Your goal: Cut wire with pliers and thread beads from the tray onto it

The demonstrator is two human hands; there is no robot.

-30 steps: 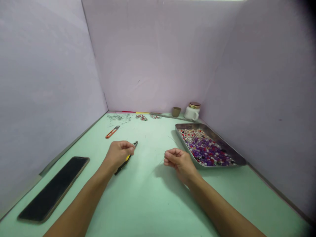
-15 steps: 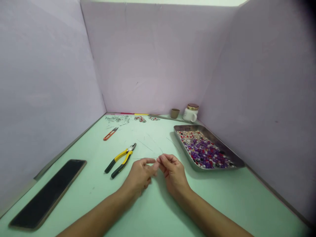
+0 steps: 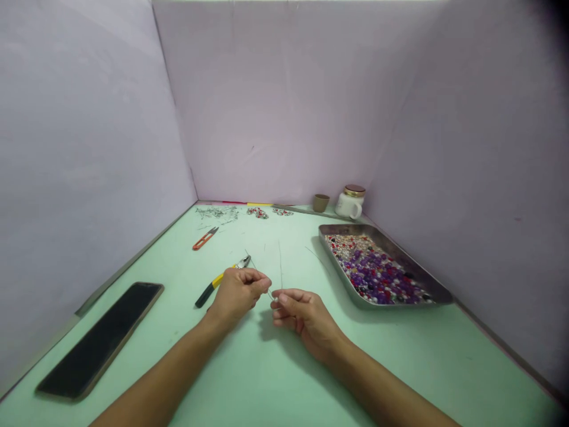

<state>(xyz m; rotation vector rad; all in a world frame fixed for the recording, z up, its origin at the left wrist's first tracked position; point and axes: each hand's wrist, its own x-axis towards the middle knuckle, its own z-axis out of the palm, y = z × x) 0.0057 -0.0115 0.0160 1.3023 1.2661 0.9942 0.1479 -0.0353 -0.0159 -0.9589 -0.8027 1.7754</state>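
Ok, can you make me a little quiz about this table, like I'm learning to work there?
1. Choose: besides bare metal, what colours do the pliers show? A) blue and white B) yellow and black C) pink and green
2. True or false: the left hand and right hand have their fingertips close together.
3. Fill the gap: the metal tray on the right hand's side holds many small ___.

Key: 1. B. 2. True; thin wire shows at their tips. 3. Beads.
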